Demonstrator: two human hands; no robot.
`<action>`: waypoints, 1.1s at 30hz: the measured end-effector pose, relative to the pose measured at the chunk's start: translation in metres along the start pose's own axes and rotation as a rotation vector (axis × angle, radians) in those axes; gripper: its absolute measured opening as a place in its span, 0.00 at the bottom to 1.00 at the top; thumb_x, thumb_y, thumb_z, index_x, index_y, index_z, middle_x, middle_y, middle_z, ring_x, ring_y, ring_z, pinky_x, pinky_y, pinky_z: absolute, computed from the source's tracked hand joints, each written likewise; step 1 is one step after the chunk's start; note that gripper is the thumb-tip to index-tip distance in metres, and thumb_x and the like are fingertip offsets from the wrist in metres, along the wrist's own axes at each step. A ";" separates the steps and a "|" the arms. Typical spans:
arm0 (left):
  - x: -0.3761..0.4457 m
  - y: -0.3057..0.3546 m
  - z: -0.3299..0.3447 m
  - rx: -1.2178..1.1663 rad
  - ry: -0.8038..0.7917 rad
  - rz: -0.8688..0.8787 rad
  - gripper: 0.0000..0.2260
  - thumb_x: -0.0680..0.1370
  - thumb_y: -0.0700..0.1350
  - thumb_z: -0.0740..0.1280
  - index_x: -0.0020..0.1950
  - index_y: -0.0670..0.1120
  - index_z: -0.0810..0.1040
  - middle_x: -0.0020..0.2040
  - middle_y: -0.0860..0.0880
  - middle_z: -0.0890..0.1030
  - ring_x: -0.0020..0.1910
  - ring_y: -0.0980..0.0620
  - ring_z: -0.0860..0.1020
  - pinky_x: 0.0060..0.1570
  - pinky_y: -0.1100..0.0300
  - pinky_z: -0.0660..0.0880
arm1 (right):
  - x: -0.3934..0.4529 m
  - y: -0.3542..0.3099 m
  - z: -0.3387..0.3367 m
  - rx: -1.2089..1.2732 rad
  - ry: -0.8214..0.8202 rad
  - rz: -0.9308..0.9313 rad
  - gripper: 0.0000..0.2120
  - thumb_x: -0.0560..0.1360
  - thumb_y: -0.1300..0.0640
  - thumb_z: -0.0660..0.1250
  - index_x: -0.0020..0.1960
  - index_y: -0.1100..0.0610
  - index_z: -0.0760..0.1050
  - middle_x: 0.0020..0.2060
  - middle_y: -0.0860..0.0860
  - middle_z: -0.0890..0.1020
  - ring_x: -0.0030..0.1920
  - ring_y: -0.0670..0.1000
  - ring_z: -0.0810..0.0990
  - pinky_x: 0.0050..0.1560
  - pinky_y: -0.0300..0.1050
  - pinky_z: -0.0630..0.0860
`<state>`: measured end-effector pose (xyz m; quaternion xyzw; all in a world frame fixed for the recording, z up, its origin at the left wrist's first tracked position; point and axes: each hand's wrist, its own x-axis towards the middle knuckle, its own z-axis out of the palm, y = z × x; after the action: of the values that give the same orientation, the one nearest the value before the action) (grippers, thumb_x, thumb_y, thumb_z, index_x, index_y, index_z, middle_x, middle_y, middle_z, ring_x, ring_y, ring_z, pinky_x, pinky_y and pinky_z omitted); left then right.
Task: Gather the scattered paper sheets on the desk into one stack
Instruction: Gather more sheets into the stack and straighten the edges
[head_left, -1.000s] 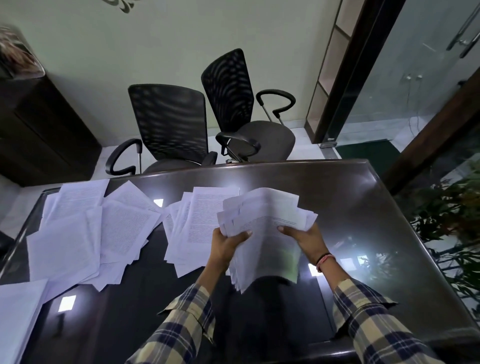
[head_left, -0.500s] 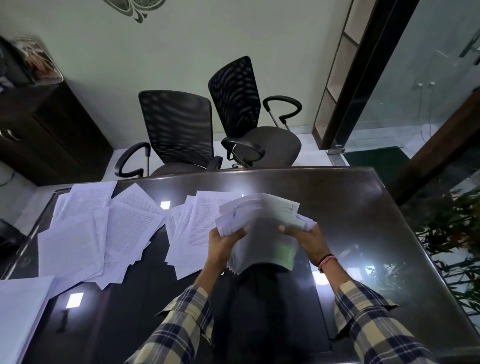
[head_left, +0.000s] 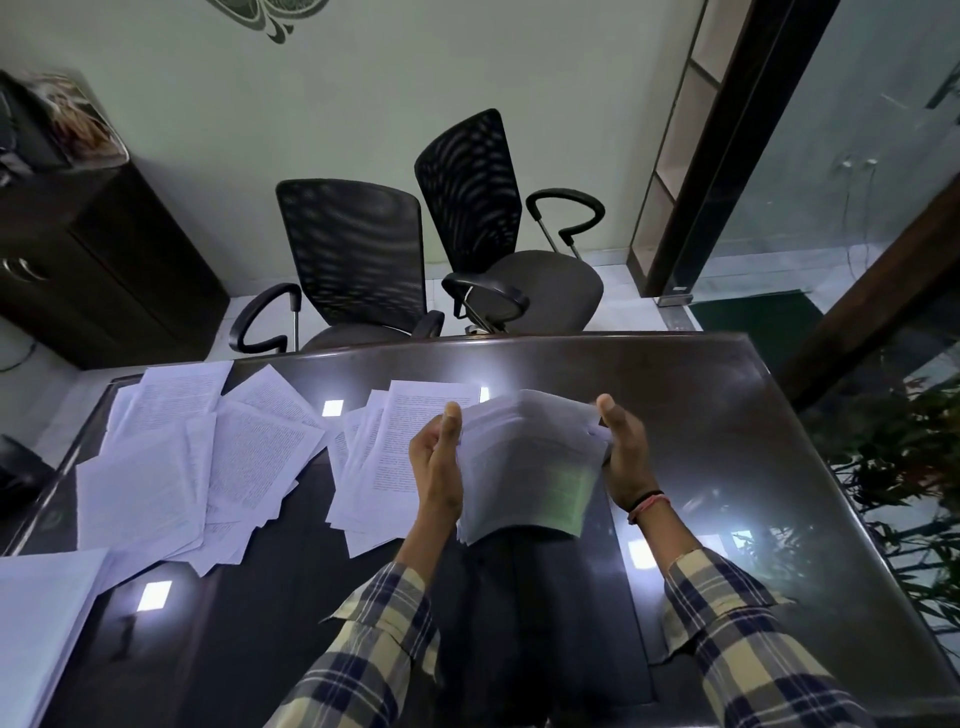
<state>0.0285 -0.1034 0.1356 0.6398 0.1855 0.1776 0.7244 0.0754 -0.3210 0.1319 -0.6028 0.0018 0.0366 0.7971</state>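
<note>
A thick bundle of white sheets (head_left: 524, 467) stands on edge above the dark glossy desk (head_left: 727, 467), squeezed between my two palms. My left hand (head_left: 436, 467) presses its left side, thumb up. My right hand (head_left: 623, 452) presses the right side, a thread band on its wrist. Just left of the bundle lies a fanned pile of printed sheets (head_left: 384, 457). Farther left a wide spread of loose printed sheets (head_left: 192, 457) covers the desk. Another white stack (head_left: 41, 623) lies at the near left corner.
Two black mesh office chairs (head_left: 353, 260) (head_left: 493, 234) stand behind the desk's far edge. A dark cabinet (head_left: 78, 249) is at the far left. A glass partition and plants (head_left: 893, 467) line the right side. Ceiling lights reflect on the desk.
The bundle has been turned upright and squared up. My hands shifted from gripping its top corners to pressing flat against its two sides. The camera tilted up slightly.
</note>
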 end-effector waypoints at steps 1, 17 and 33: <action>0.000 0.002 0.001 0.027 0.007 0.011 0.27 0.81 0.57 0.67 0.30 0.43 0.62 0.29 0.45 0.63 0.32 0.46 0.61 0.33 0.56 0.61 | 0.002 0.000 -0.001 -0.044 0.005 -0.022 0.28 0.76 0.40 0.70 0.41 0.66 0.72 0.37 0.62 0.71 0.41 0.55 0.73 0.44 0.49 0.75; -0.005 -0.006 -0.003 0.241 0.001 -0.088 0.11 0.79 0.47 0.72 0.38 0.44 0.83 0.36 0.49 0.83 0.37 0.51 0.78 0.38 0.57 0.75 | 0.001 0.007 -0.006 -0.302 -0.068 0.028 0.16 0.79 0.49 0.70 0.42 0.61 0.84 0.37 0.53 0.81 0.40 0.49 0.77 0.47 0.48 0.73; -0.020 -0.041 -0.037 0.555 -0.209 -0.326 0.16 0.68 0.51 0.79 0.48 0.43 0.83 0.43 0.44 0.85 0.37 0.51 0.81 0.32 0.60 0.78 | 0.002 0.009 -0.010 -0.387 -0.216 0.064 0.06 0.72 0.61 0.79 0.48 0.56 0.87 0.43 0.56 0.87 0.44 0.50 0.83 0.46 0.43 0.78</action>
<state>-0.0063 -0.0860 0.0911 0.7892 0.2514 -0.0641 0.5566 0.0776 -0.3278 0.1205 -0.7369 -0.0713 0.1259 0.6604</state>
